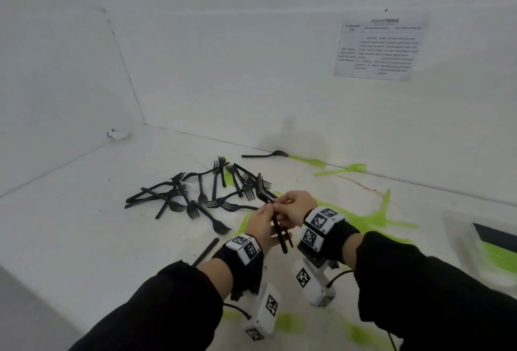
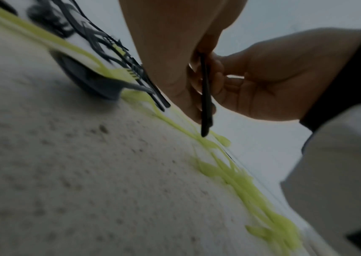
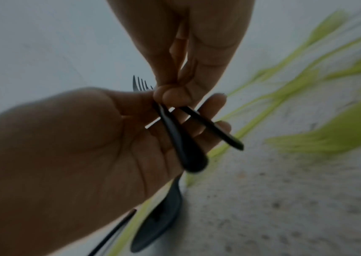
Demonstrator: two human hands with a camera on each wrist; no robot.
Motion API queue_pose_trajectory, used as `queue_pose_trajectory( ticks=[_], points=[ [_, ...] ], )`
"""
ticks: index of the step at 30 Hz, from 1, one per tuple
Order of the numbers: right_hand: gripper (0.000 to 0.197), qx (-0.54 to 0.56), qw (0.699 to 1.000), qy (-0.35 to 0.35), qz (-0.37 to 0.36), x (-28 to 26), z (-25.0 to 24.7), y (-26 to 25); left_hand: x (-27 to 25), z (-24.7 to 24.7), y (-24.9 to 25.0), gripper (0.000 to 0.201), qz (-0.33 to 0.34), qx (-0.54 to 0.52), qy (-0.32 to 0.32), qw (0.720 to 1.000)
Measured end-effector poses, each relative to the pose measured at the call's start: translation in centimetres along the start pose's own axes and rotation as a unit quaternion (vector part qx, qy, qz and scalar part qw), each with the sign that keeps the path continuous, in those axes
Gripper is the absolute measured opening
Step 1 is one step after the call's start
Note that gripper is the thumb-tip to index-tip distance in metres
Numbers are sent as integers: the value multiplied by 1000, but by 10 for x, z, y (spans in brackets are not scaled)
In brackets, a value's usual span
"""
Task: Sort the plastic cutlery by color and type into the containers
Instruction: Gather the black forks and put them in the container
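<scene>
Both hands meet over the table (image 1: pixel 84 210), just in front of the black fork pile (image 1: pixel 201 194). The left hand (image 1: pixel 261 227) and the right hand (image 1: pixel 293 208) both pinch the held black forks (image 1: pixel 279 231), at least two, maybe more, at the necks. Tines point to about 11 o'clock, toward the pile; the handles hang down toward 5 o'clock, toward the person. In the right wrist view the two handles splay apart below the pinch, one broad end (image 3: pixel 188 152) and one thinner (image 3: pixel 214 128), with tines (image 3: pixel 140 83) poking up behind the thumb. So the long axis runs roughly 11 to 5, and the grip sits near the top third.

Left hand: thumb and fingertips clamped on the fork necks, remaining fingers spread open behind the handles. Right hand: fingertips pinching the same spot from the 1 o'clock side. Which hand carries the weight I cannot tell.

The container (image 1: pixel 481 250) sits at 3 o'clock, well apart from the hands, nearer the right hand. It is blurred; something green and a dark strip show inside, types unreadable.

Green forks (image 1: pixel 355 168) lie at 1 o'clock by the wall; more green cutlery (image 1: pixel 377 216) lies smeared by blur between hands and container. A black spoon (image 3: pixel 159 216) lies on the table under the hands. A printed sheet (image 1: pixel 380 48) hangs on the wall.

Judgement: forks are being bundled; next is a move toward 3 o'clock, better done right-handed.
</scene>
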State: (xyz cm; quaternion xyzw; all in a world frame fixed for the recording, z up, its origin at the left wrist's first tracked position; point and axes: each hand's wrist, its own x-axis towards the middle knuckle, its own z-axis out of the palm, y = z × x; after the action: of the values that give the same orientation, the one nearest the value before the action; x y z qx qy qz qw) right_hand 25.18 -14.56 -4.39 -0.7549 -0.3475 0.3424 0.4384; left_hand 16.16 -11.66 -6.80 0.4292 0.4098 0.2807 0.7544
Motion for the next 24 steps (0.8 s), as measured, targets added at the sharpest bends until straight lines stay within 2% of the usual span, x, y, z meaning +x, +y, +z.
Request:
queue_pose_trajectory(
  ticks=[4,8,10,16,20,24],
  points=[
    [6,-4,999,-37,16,11,23,-19,7,-30,15,26,12,-5,3,1000],
    [16,116,990,-62,51,21,51,-33,11,-61,29,29,6,13,-21,1000],
    [17,121,989,-58,59,27,65,-38,12,-73,34,30,2,15,-29,999],
    [7,33,999,-19,18,33,96,-46,16,-94,40,30,18,-24,-13,999],
    [9,-17,999,22,-26,38,111,-45,22,-103,41,31,24,-44,10,999],
    [11,-105,993,3,-53,44,116,-45,30,-111,43,28,21,-39,20,999]
  ],
)
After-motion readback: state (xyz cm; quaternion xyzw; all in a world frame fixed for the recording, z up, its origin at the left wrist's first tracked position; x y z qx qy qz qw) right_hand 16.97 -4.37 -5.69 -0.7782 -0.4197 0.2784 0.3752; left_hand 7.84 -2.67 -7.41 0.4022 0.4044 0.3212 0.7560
